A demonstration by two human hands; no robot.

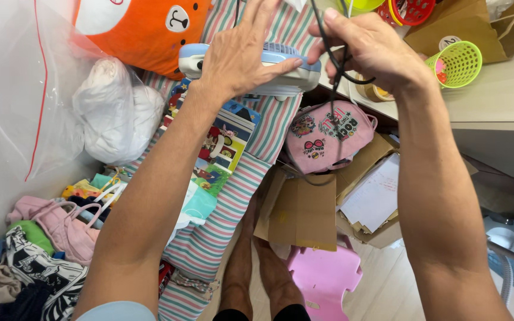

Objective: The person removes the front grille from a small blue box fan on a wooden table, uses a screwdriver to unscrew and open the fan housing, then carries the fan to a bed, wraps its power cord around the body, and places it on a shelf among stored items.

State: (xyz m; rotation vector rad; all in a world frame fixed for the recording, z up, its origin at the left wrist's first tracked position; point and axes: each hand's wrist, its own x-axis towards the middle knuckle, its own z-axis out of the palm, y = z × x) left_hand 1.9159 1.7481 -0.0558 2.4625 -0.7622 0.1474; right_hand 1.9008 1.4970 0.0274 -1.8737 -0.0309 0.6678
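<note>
My left hand (239, 50) lies flat on top of a light blue and white electric appliance (295, 74), gripping it with the fingers spread over its vented top. My right hand (370, 47) is closed around the appliance's black cord (333, 89), which loops down in front of a pink printed bag (322, 139). The appliance is held above a striped pink, green and white cloth bag (227, 232). My bare feet (263, 279) show below.
An orange plush pillow (144, 35) and a white filled plastic bag (117, 116) lie at the left, with piled clothes (43, 261) below. Flattened cardboard (304, 214), a pink plastic stool (325, 279), a green mesh cup (456, 62) and a brown paper bag (465, 27) on a white counter (501, 98).
</note>
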